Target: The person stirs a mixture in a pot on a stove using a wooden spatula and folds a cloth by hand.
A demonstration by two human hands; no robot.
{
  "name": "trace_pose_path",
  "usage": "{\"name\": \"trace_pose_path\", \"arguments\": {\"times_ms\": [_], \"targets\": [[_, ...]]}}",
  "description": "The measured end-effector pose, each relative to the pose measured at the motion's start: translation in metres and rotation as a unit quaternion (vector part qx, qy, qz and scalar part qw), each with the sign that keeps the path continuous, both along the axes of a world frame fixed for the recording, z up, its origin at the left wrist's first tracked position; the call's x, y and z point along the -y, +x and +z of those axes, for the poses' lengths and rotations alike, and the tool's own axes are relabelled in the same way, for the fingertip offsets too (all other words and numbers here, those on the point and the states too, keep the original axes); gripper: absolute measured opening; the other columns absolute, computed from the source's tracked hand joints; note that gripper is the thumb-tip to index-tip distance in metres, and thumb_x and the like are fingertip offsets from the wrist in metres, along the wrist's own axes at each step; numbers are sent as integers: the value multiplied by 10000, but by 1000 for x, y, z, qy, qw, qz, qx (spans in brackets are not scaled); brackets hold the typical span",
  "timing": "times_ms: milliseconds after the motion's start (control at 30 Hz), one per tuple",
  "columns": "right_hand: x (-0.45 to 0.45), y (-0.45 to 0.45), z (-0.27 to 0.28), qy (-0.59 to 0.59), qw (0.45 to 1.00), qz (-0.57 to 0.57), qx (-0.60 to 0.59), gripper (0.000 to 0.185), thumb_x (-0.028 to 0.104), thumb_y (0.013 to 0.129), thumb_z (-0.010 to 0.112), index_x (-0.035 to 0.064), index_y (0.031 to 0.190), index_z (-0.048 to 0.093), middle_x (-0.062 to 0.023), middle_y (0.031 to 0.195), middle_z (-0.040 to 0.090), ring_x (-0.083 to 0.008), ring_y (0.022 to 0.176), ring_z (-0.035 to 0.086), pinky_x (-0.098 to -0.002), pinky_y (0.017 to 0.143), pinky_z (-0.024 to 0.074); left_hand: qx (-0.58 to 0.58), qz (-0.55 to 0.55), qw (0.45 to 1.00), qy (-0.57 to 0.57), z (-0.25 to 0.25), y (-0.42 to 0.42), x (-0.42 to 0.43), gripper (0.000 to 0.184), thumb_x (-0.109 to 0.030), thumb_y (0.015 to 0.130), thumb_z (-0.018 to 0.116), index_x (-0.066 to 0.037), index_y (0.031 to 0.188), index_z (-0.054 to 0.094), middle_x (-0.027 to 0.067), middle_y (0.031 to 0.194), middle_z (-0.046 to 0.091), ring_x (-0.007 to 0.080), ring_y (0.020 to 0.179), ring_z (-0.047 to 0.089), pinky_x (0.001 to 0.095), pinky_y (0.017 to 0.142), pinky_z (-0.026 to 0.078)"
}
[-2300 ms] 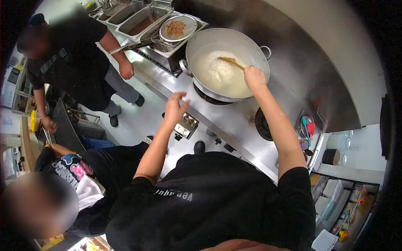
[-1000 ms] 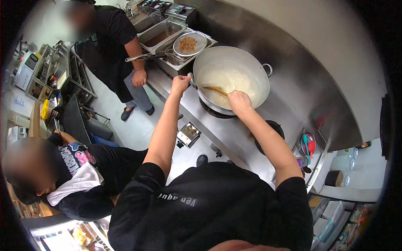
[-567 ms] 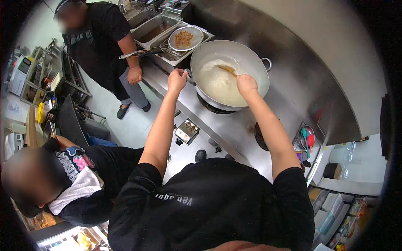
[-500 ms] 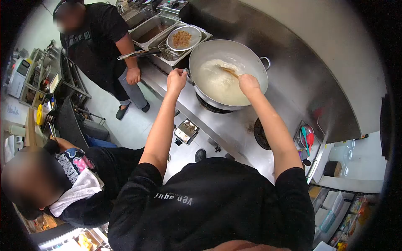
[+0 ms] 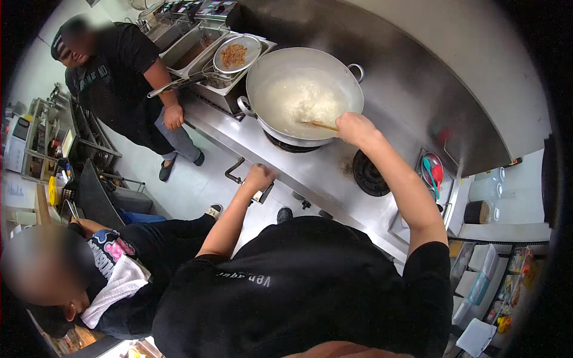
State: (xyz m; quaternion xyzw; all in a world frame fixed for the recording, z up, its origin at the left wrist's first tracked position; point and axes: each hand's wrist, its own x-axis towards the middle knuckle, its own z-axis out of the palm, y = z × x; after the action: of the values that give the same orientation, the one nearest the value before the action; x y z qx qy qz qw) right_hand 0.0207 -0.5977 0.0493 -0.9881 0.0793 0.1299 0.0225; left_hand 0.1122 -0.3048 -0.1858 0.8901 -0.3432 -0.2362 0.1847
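Observation:
A large metal pot (image 5: pixel 262 77) sits on a burner and holds a pale, cloudy liquid (image 5: pixel 280 98) with a thick whitish mass in it. My right hand (image 5: pixel 356 129) is shut on a wooden spoon (image 5: pixel 322 125) at the pot's near right rim. The spoon's far end is sunk in the white mass, so its shape is hidden. My left hand (image 5: pixel 261 177) is closed in a loose fist, low in front of the counter edge and apart from the pot's left handle (image 5: pixel 245 106). Nothing shows in its fingers.
A strainer with brown bits (image 5: pixel 234 55) rests over metal fryer bins left of the pot. A second burner (image 5: pixel 371 173) lies to the right, near red and teal utensils (image 5: pixel 434 173). One person (image 5: pixel 113 83) stands at far left, another (image 5: pixel 125 268) close on my left.
My left hand has let go of the pot's handle and dropped towards me. My right hand has drawn the spoon nearer the pot's near side. The camera view has shifted slightly.

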Motion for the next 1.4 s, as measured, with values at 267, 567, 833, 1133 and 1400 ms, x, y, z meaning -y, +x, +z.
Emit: {"name": "trace_pose_path", "arguments": {"times_ms": [267, 567, 833, 1133, 1400], "targets": [[1, -10, 36, -43, 998, 4, -47, 192, 107, 782, 584, -4, 894, 694, -194, 906, 670, -345, 844, 661, -416, 736, 536, 49, -209, 955, 204, 1, -8, 26, 848, -637, 640, 681, 42, 1143, 605, 270, 1393, 343, 438, 1267, 365, 586, 1040, 276], [-6, -17, -9, -116, 993, -10, 16, 157, 155, 777, 627, 46, 869, 694, -156, 867, 682, -301, 809, 680, -399, 693, 554, -8, -241, 935, 260, 6, -22, 25, 1007, -665, 608, 700, 103, 1227, 501, 368, 1454, 56, 502, 1345, 171, 507, 1075, 283], [1, 7, -38, -106, 990, -62, 76, 184, 91, 827, 514, 44, 870, 687, -153, 857, 679, -310, 816, 677, -402, 705, 555, 35, -243, 937, 250, -11, -29, 17, 816, -614, 636, 704, 21, 1140, 617, 361, 1458, -75, 513, 1364, 58, 454, 1094, 274], [25, 68, -74, -126, 983, -69, 112, 189, 105, 824, 517, 54, 854, 697, -152, 856, 684, -288, 799, 685, -385, 675, 559, 42, -233, 958, 161, -25, -27, -2, 667, -577, 707, 667, -31, 1089, 662, 338, 1468, -112, 503, 1373, 5, 481, 1104, 240], [16, 87, -85, -85, 987, -38, 128, 200, 118, 820, 521, 46, 843, 706, -169, 862, 683, -298, 810, 682, -390, 695, 555, 15, -214, 964, 159, -23, -28, 1, 589, -543, 737, 659, -98, 1122, 661, 327, 1471, -121, 497, 1375, -16, 493, 1105, 231]]}}
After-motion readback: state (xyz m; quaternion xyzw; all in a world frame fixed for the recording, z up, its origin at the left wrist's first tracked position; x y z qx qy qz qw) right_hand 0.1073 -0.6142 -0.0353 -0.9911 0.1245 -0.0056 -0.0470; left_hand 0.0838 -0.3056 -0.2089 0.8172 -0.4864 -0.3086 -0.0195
